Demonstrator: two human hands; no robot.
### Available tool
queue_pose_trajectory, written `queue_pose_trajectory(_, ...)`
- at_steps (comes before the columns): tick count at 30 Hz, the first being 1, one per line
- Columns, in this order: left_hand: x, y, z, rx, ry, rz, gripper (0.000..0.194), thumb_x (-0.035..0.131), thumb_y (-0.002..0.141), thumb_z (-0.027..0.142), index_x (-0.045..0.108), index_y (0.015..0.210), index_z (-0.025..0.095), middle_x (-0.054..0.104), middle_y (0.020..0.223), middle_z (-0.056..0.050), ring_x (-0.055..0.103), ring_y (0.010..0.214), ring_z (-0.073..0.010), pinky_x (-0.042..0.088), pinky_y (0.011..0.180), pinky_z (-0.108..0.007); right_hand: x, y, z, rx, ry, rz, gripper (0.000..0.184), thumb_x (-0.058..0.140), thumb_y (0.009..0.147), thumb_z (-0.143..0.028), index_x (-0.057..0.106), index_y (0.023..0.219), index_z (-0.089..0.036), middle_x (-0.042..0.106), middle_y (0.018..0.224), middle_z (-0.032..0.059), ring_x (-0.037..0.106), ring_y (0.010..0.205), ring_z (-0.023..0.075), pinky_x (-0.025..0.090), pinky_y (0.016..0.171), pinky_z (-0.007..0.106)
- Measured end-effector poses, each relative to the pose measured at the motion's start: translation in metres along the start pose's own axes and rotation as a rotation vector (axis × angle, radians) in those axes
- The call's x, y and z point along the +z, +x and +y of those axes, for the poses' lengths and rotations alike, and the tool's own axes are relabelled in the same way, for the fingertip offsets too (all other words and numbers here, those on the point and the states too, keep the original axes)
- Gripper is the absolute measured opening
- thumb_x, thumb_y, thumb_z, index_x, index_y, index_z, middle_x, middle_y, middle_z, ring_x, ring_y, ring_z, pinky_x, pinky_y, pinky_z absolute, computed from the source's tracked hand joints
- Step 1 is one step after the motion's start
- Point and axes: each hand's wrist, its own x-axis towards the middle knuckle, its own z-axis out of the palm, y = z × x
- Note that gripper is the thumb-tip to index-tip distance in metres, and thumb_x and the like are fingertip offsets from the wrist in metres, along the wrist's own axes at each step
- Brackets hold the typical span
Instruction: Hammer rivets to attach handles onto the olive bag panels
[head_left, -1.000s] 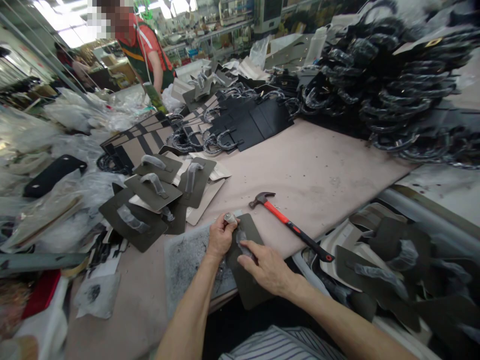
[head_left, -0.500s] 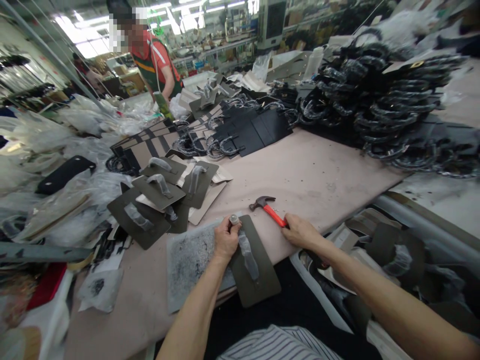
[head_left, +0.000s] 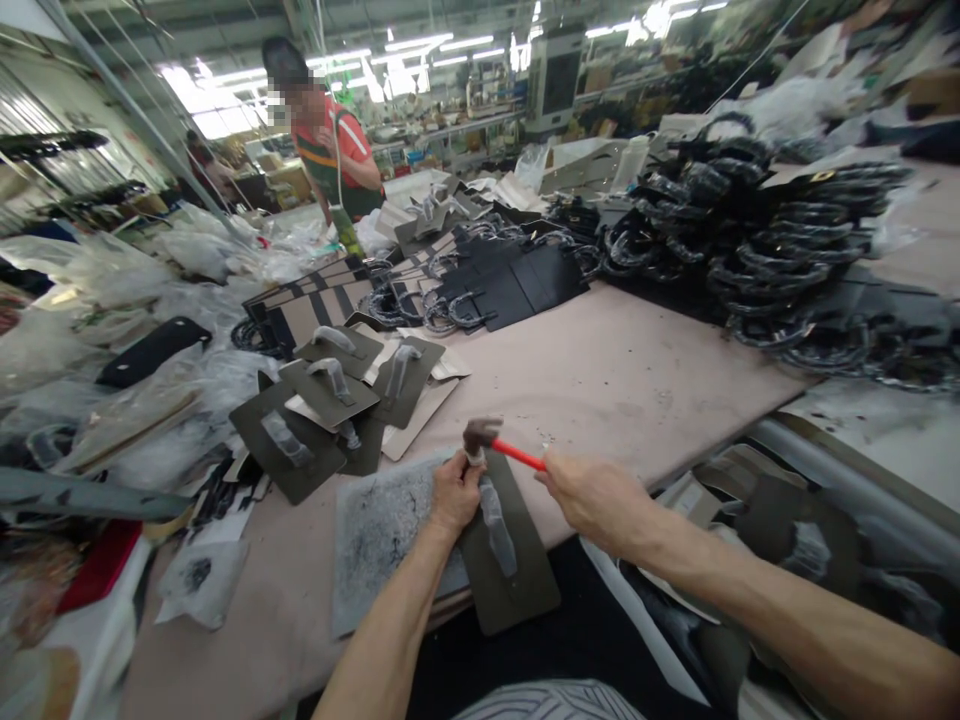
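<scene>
hammer (head_left: 519, 453) lifted off table (head_left: 577, 375) | hammerhead (head_left: 481, 433) now at handheld tool (head_left: 474, 458) (earlier apart)

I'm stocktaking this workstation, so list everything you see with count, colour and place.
Hammer: one, red and dark, front centre
Small cylindrical tool: one, pale, below hammer head
Handled panel: one, olive, before the person
Board: one, speckled grey, left of that panel
Piled panels: at least five, olive, table's left
Bin: one, grey, right
Bin panels: several, olive and beige, inside bin
Wrapped-handle pieces: many, black, back centre and right
Plastic sheeting: plenty, clear, left
Co-worker: one clear, red top, back left
Table cover: one, pinkish beige, centre
Lights: several, white, overhead
Garment: one, striped grey-white, bottom edge
Left grip: one, bare, on the tool
Right grip: one, bare, around hammer handle
</scene>
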Motion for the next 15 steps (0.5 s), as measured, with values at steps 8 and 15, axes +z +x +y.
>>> queue_pose_trajectory(8,0.001,-0.001,0.0,-0.005,-0.083,0.001,0.012,0.058,0.085,0.023,0.07,0.086,0.023,0.071,0.08,-0.001,0.064,0.077,-0.018,0.048,0.075,-0.027,-0.036,0.002,-0.018,0.048,0.119,0.531,0.041,0.017,0.102,-0.044,0.047,0.086,-0.021,0.054,0.062,0.0035,0.049,0.052,0.015,0.031,0.054,0.028)
queue_pose_trajectory(15,0.001,-0.002,-0.004,-0.01,-0.025,-0.009,0.014,0.057,0.083,0.018,0.069,0.088,0.022,0.07,0.078,0.0,0.064,0.074,-0.0176,0.048,0.071,-0.027,0.01,-0.004,0.003,0.038,-0.068,-0.154,0.029,0.036,0.1,-0.039,0.054,0.089,-0.02,0.062,0.068,0.0046,0.055,0.054,0.0161,0.026,0.052,0.029)
